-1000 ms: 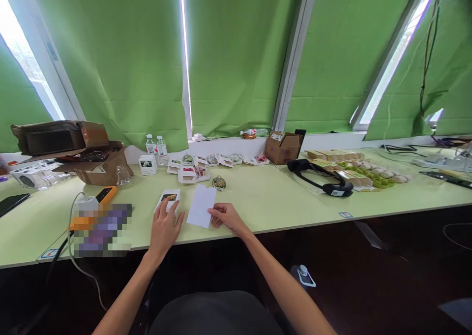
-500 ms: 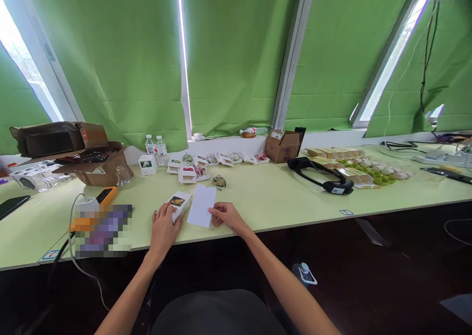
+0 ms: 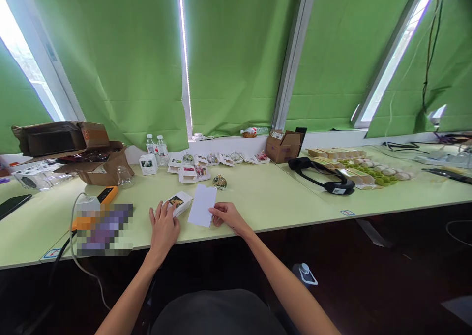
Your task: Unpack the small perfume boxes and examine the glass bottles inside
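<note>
My right hand [image 3: 229,217] pinches a plain white card [image 3: 202,206] by its lower right edge. The card leans at the front of the table, with a small notch in its top edge. Beside it on the left lies a small white box [image 3: 180,202] with a dark picture panel showing a yellow design. My left hand [image 3: 164,228] rests at the near end of this box, its fingers spread and the fingertips on or just over it. Just behind the card is a round gold-and-green ornament [image 3: 219,181], touched by neither hand.
Several opened white boxes with ornaments [image 3: 193,172] stand at the back. A closed white box [image 3: 148,164] and water bottles [image 3: 161,146] are left of them. Further left are a brown carton [image 3: 103,170] and a cable [image 3: 73,246]. A black headset [image 3: 320,176] lies right.
My left hand has loosened from the small white box, its fingers now more spread and flatter. My right hand keeps the card in nearly the same place.
</note>
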The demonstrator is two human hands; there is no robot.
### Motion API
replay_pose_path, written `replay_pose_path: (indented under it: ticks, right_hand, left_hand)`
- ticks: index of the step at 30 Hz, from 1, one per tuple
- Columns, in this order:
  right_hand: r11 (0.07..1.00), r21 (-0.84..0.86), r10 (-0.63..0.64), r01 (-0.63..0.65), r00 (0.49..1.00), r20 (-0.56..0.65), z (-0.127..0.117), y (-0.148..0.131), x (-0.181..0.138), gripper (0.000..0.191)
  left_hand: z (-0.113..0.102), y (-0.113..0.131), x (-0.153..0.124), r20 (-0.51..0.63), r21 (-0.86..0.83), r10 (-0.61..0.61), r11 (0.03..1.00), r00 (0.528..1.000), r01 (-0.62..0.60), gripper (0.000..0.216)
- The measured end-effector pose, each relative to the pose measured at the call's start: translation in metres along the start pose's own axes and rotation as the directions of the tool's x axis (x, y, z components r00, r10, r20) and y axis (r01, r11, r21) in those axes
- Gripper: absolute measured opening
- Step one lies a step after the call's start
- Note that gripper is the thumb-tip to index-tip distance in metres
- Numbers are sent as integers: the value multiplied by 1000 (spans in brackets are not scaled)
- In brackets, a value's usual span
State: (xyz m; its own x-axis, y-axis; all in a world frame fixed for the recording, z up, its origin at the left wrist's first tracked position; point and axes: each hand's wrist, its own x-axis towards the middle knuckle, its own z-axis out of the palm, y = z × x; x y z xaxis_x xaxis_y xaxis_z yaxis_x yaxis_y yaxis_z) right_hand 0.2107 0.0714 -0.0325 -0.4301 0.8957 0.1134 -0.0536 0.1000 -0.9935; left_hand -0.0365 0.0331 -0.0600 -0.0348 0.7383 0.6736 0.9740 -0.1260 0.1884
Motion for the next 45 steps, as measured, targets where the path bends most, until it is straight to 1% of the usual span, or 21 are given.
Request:
replay_pose_path:
  ticks: [2,5,11,13,16,20,22,24,29,32,34,36,40,45]
  right_hand:
    - [1000,2,-1,1,1000,0,0,0,0,45]
    - [1000,2,2,-2,1000,-2,0,0,0,45]
    - [1000,20,-10,10,1000,-6,0,1,1,42]
    - [1000,24,-4,4,1000,-11,0,0,0,42]
    - [999,39,13,-12,1000,-29,0,-2,0,42]
    - [993,120,13,-6,998,-62,-2,-3,0,41]
    - [987,158,12,0,997,-73,-3,-4,0,41]
    - [984,180,15,0,997,-80,-3,-5,0,40]
    - [982,190,4,12,996,-85,-3,-8,-1,40]
    - [979,201,-4,22,996,-89,-4,-6,0,38]
    - [977,210,-4,24,996,-94,-4,-5,0,37]
    - [975,223,0,24,995,-104,-5,-3,1,36]
    - [966,256,12,23,991,-137,-5,-2,3,36]
    - [953,300,15,39,985,-174,-6,-2,3,35]
  left_hand:
    - [-2,1,1,5,-7,24,1000,1000,-24,44]
    - [-5,3,2,44,-35,70,997,997,-68,46]
    - [-6,7,2,55,-19,84,996,995,-83,35]
    - [-8,9,2,66,-19,109,994,992,-108,34]
    - [-11,11,3,93,-48,159,987,983,-156,39]
    - [-17,15,5,149,-124,179,979,972,-162,40]
    - [-21,17,4,203,-165,212,970,956,-180,41]
    - [-27,19,3,264,-166,245,964,933,-207,47]
    - [-43,28,1,431,-56,250,966,867,-251,69]
    - [-51,35,2,484,-19,230,967,844,-253,77]
    - [-56,39,3,491,-28,243,964,837,-264,80]
    - [-59,43,2,484,-54,267,960,834,-276,78]
    - [-63,46,0,465,-119,299,954,833,-276,64]
    - [-73,38,6,419,-249,337,936,843,-250,49]
